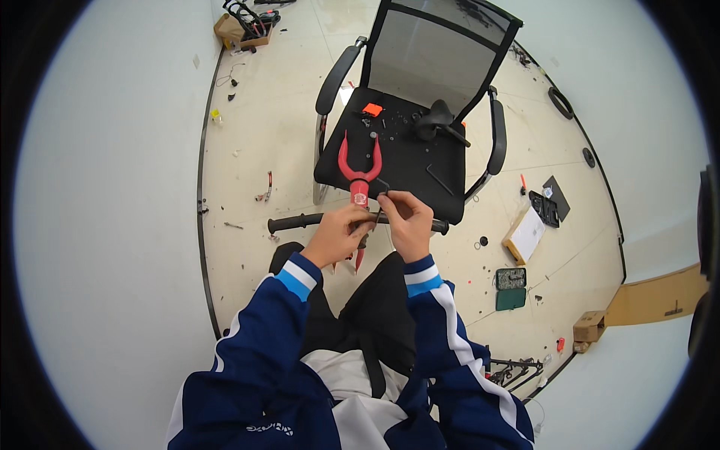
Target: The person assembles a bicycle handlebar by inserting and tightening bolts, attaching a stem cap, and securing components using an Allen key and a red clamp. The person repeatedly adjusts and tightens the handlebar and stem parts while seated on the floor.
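A red bicycle fork (pixel 360 187) points its two prongs away from me over the front of the black chair seat (pixel 405 169). Across its near end runs a black handlebar (pixel 295 223), in front of my body. My left hand (pixel 337 235) is closed around the middle of the bar, fingers curled by the fork's near end. Just right of it, my right hand (pixel 409 225) pinches a thin dark hex key (pixel 383 183), its bent end showing beyond the fingertips. The spot where the key meets the bar is hidden by my fingers.
On the seat lie a black bicycle saddle (pixel 436 120), an orange piece (pixel 372 110), another hex key (pixel 439 180) and small hardware. To the right on the floor are a green case (pixel 511 289), a black tool case (pixel 544 208) and a cardboard box (pixel 589 326).
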